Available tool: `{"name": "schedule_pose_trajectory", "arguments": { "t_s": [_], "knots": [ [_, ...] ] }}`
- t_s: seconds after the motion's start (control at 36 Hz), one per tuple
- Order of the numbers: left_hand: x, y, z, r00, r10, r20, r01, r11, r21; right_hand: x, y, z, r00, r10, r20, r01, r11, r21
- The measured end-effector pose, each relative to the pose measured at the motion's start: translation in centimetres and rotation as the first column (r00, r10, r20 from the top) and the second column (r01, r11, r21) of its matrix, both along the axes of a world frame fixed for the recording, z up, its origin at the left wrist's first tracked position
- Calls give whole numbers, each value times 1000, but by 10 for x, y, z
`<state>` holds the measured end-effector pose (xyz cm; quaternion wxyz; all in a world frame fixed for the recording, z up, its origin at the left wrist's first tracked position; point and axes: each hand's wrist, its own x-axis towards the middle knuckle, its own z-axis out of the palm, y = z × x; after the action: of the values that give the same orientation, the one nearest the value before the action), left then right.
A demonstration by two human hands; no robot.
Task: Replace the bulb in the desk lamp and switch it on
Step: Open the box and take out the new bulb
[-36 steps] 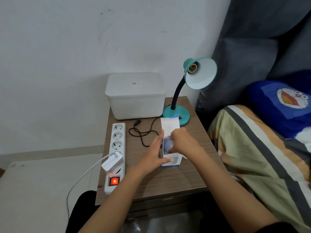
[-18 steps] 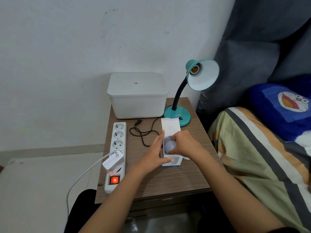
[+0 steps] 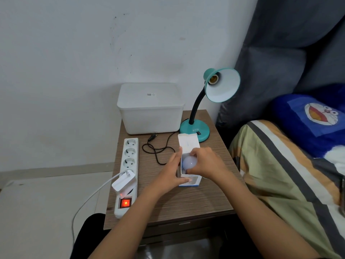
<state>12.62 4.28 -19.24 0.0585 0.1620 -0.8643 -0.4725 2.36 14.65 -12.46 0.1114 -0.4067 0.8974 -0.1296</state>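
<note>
Both hands work at a small white-and-blue cardboard bulb box on the brown wood-grain bedside table.

Left hand clasps the box's left wall and near end, steadying it, while right hand has its fingers curled around the round frosted white bulb, which sits partly out of the box's open top; the white box flap stands up behind it. Just beyond, the teal gooseneck desk lamp stands at the table's far right corner, its brass socket bare inside the tilted shade. Its black cord and plug lie loose on the table, beside the white power strip along the left edge, whose red rocker switch glows. A white lidded plastic tub sits against the wall.
</note>
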Motion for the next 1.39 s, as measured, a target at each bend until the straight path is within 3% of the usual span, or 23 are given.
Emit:
{"name": "schedule_pose_trajectory", "arguments": {
  "t_s": [0.31,0.67,0.83,0.94,1.03,1.25,1.39],
  "knots": [
    [0,-4,-3,998,58,15,-58,996,68,-1,7,7,999,32,29,-28,990,-136],
    [1,-9,-3,997,77,6,-77,994,84,-7,26,21,974,81,213,-57,991,-119],
    [3,-9,-3,996,85,10,-86,992,94,-3,25,13,978,103,182,-72,983,-169],
    [4,-9,0,997,82,0,-81,990,112,-1,34,7,973,72,220,7,941,-339],
    [4,-11,-1,997,82,-7,-81,988,134,1,44,1,952,-21,304,170,865,-472],
    [3,-11,2,997,82,9,-82,989,124,8,52,-33,801,-104,590,500,659,-562],
    [4,-13,3,996,84,28,-87,992,97,10,52,-44,810,-188,556,505,706,-497]
  ]
}}
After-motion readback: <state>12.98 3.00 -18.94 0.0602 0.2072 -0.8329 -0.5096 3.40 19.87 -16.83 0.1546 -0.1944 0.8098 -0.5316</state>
